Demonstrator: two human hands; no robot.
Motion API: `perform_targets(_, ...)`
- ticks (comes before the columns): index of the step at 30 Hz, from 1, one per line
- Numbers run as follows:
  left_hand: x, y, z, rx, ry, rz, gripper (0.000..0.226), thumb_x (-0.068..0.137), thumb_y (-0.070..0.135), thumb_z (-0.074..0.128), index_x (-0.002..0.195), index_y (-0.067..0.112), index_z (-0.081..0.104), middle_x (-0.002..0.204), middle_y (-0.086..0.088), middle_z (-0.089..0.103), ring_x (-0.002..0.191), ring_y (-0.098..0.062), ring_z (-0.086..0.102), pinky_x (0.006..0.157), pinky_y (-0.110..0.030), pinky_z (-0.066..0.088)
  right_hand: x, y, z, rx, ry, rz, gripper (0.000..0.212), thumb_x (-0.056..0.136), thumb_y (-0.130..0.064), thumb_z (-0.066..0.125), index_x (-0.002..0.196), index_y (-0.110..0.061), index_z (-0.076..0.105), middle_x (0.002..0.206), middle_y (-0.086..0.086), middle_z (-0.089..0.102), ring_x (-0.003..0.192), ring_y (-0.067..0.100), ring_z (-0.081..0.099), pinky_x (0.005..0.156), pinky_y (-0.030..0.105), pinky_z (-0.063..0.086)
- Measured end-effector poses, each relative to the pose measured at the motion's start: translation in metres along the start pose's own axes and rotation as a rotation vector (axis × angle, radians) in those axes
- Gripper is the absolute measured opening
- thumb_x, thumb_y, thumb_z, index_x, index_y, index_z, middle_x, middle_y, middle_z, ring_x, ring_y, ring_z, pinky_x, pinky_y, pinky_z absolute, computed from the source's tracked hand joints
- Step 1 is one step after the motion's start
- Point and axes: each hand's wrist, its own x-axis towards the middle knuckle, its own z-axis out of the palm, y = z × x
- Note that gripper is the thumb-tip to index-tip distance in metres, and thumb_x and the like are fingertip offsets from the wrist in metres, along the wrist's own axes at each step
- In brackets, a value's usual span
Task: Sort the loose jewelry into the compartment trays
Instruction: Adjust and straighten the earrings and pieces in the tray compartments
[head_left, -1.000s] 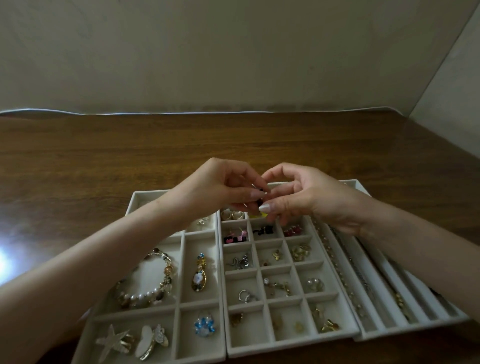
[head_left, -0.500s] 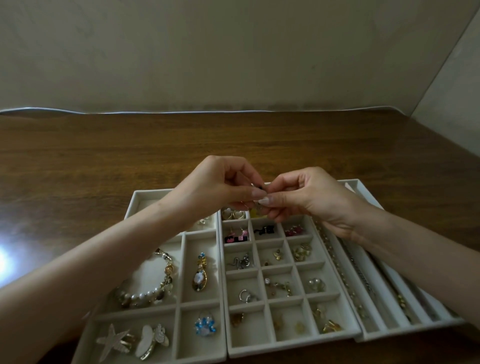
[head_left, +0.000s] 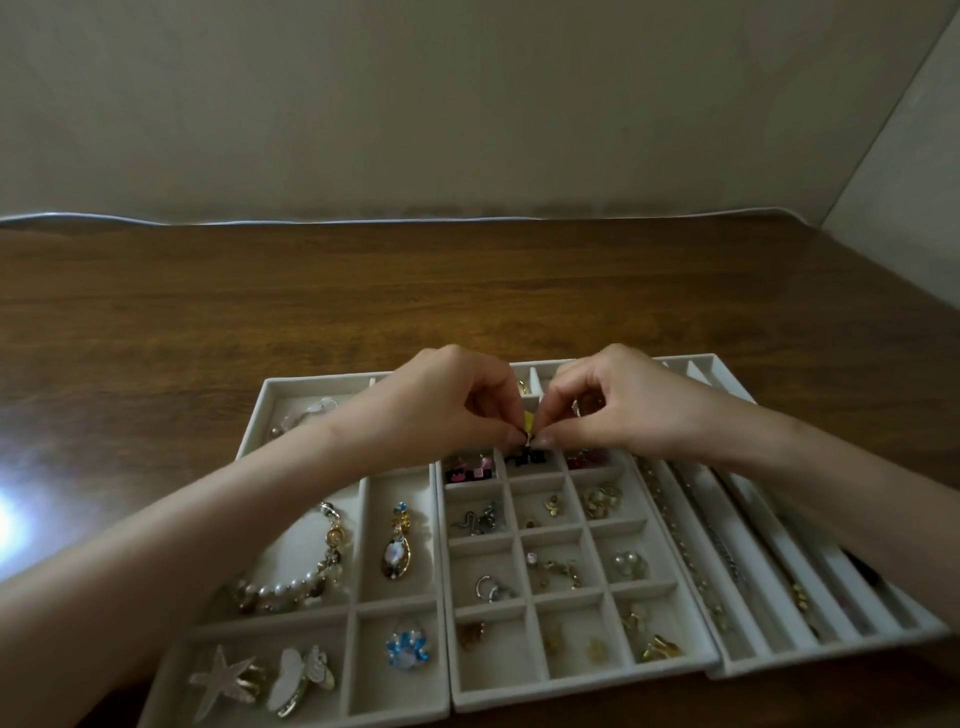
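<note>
Head view: my left hand (head_left: 441, 410) and right hand (head_left: 628, 410) meet fingertip to fingertip over the far rows of the middle tray (head_left: 582, 688).
Grip: both pinch one tiny dark piece (head_left: 526, 440), too small to name.
Where: in the air, just above the cell holding black pieces (head_left: 527, 458).
Risk: if either pinch slackens, I judge it drops into a wrong cell or skips onto the table (head_left: 260, 312).
Cause: little to hold, and my fingers hide it.

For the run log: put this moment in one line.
stage: sorting | left hand: pinches small piece | right hand: pinches same piece | over middle tray | not yet placed
</note>
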Motion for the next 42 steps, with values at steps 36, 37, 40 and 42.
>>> perform_targets(36, -0.009, 0.018, -0.029, 0.186, -0.002, 0.177, 0.01, 0.077, 0.023, 0.072, 0.079, 0.031, 0.066, 0.068, 0.018, 0.058, 0.071, 0.003, 0.053, 0.063, -0.01, 0.04, 0.004, -0.007, -0.004, 0.256, -0.139, -0.028, 0.009, 0.077, -0.022, 0.072, 0.086, -0.022, 0.071, 0.074, -0.019, 0.067, 0.072, -0.007, 0.059, 0.071, 0.02, 0.039)
perform_targets(37, -0.01, 0.018, -0.029, 0.187, -0.01, 0.184, 0.011, 0.077, 0.023, 0.072, 0.079, 0.031, 0.066, 0.068, 0.019, 0.057, 0.071, 0.003, 0.053, 0.063, -0.01, 0.039, 0.004, -0.007, -0.004, 0.255, -0.144, -0.033, 0.012, 0.077, -0.022, 0.073, 0.089, -0.02, 0.071, 0.077, -0.017, 0.068, 0.075, -0.005, 0.06, 0.073, 0.021, 0.04)
perform_targets(40, -0.01, 0.02, -0.031, 0.187, -0.03, 0.199, 0.012, 0.078, 0.022, 0.072, 0.079, 0.032, 0.065, 0.068, 0.019, 0.057, 0.072, 0.003, 0.053, 0.063, -0.008, 0.038, 0.005, -0.005, -0.003, 0.251, -0.13, -0.047, 0.025, 0.073, -0.025, 0.074, 0.094, -0.012, 0.07, 0.084, -0.01, 0.068, 0.084, 0.011, 0.063, 0.078, 0.03, 0.048)
perform_targets(42, -0.011, 0.02, -0.032, 0.183, -0.039, 0.208, 0.012, 0.078, 0.021, 0.071, 0.079, 0.031, 0.065, 0.068, 0.02, 0.057, 0.071, 0.004, 0.052, 0.063, -0.007, 0.038, 0.005, -0.005, -0.002, 0.256, -0.118, -0.059, 0.032, 0.069, -0.03, 0.074, 0.094, -0.011, 0.069, 0.085, -0.007, 0.068, 0.085, 0.02, 0.063, 0.078, 0.035, 0.049)
